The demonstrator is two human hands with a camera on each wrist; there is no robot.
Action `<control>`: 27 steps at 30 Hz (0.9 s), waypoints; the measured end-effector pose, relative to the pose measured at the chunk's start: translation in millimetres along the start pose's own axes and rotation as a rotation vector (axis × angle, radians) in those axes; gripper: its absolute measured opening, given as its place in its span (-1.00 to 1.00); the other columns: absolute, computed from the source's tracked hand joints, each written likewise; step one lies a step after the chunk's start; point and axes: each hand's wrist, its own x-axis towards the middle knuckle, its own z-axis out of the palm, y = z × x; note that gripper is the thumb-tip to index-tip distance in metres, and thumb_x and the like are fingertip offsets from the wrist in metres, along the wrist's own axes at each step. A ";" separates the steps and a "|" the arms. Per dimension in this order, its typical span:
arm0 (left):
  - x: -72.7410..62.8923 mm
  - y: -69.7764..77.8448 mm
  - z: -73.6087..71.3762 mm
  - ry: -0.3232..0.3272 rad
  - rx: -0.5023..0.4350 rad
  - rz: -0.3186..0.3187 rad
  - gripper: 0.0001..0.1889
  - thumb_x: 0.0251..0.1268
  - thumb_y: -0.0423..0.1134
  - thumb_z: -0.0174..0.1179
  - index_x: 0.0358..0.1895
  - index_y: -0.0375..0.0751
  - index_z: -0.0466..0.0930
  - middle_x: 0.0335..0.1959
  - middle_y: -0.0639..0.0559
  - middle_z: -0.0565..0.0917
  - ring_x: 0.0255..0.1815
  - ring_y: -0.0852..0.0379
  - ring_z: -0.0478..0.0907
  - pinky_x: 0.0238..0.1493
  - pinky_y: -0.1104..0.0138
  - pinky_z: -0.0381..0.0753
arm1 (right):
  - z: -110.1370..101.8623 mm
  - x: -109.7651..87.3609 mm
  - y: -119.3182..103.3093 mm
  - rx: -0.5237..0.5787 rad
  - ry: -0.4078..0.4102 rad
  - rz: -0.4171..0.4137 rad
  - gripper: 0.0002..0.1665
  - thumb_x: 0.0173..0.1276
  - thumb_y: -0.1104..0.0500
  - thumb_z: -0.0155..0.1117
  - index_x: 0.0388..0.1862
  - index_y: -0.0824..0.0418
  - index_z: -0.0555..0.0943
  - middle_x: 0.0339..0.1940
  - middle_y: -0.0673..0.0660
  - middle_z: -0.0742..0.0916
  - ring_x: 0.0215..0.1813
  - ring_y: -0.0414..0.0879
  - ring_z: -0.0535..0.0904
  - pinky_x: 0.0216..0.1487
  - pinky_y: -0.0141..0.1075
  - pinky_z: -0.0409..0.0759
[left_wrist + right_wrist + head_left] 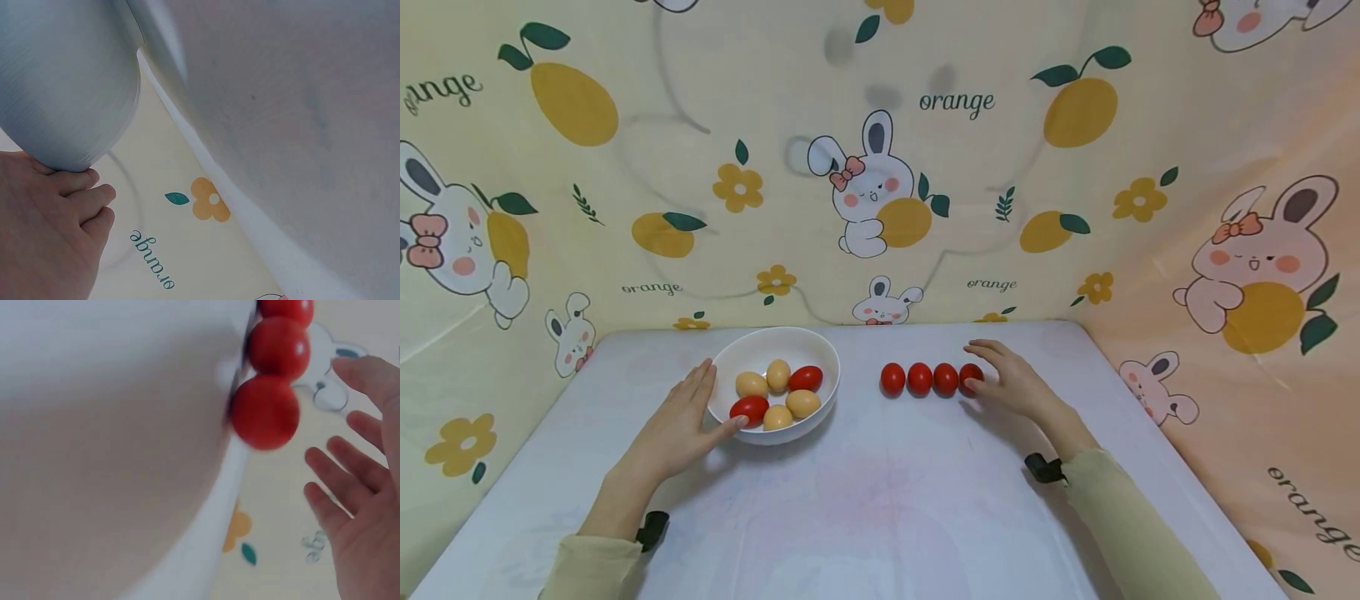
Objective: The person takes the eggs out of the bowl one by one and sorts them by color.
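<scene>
Largest thing I've got on my feed is the cloth [970, 167] with bunnies and oranges, hanging behind the table [865, 508]. Not much risk from the cloth imo, but the table looks flat and I can't see anything on it that would stop a runaway.

Then the bowl [797, 346], toward the left. The left hand [681, 425] has its fingers fairly straight against the outer wall, thumb at the near rim. Reads to me as steadying more than clamping, and I can't tell how hard it's pressing. Too much sideways push and I reckon the bowl could slide, or tip if that thumb bears down.

The right hand [1011, 385] is spread wide and holding nothing, thumb right by the end tomato [970, 372]. Can't tell if they're touching: the head view overlaps them, the right wrist view shows a gap.

Smallest stuff is where I'd worry. Four red tomatoes [920, 379] sit in a close row right of the bowl, so one clumsy nudge at the end could shove its neighbours and send some rolling. They look smooth, so a weak pinch could let one squirt out. Two red ones [806, 378] and four pale yellow ones [751, 384] are in the bowl, and a hard drop on those might bounce.
</scene>
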 end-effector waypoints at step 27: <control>-0.3 -3.9 -0.5 -0.007 -0.008 -0.003 0.19 0.37 0.48 0.06 0.63 -0.51 -0.09 0.67 -0.43 -0.05 0.66 -0.42 -0.08 0.62 -0.26 -0.03 | 49.5 64.5 -123.3 0.103 0.086 -0.430 -0.47 0.40 0.23 0.45 0.33 0.26 0.61 0.39 0.16 0.61 0.36 0.06 0.58 0.25 -0.12 0.69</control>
